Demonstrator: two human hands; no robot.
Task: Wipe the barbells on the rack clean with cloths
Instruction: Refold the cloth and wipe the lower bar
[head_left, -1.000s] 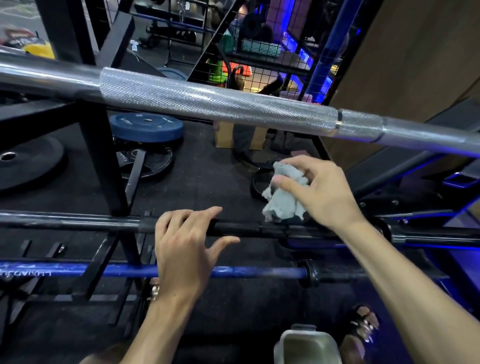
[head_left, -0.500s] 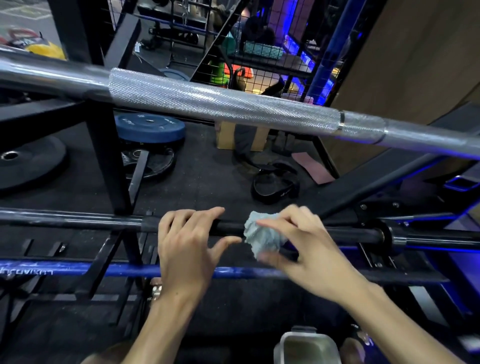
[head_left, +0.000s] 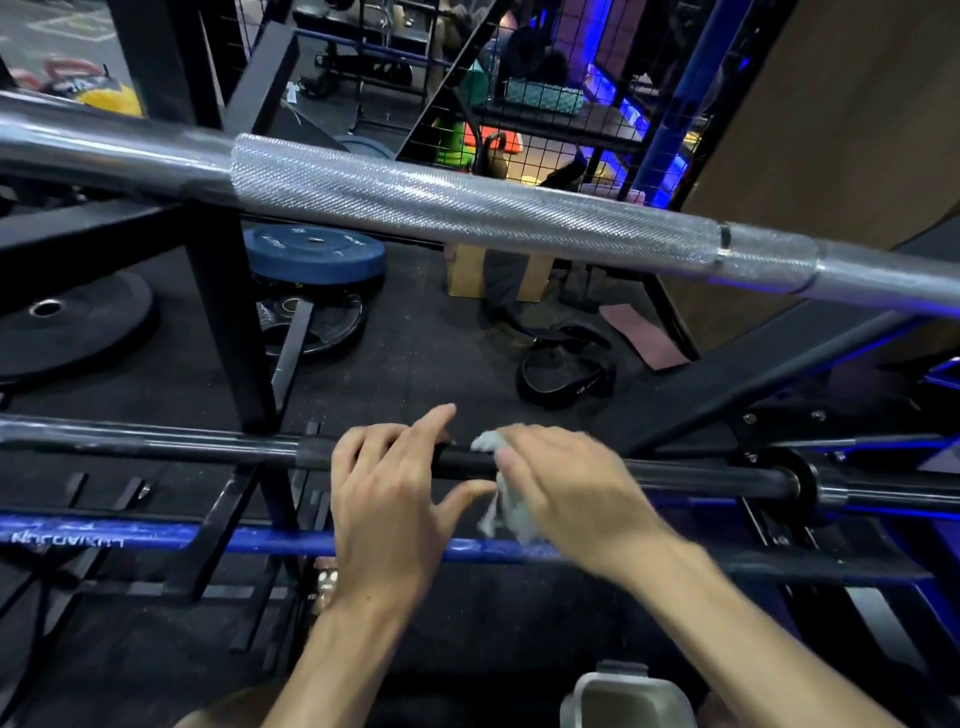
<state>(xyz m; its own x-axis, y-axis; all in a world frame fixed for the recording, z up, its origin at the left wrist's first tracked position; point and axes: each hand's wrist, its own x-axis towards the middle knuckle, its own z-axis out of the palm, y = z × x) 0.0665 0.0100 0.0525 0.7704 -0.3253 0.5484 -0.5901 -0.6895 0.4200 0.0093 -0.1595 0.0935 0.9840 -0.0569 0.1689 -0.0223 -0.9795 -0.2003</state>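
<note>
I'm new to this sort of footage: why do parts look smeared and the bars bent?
Head view: the right hand and its cloth are motion-blurred; the left hand is sharper; the wide lens bows the silver barbell; blue light tints the right side.
</note>
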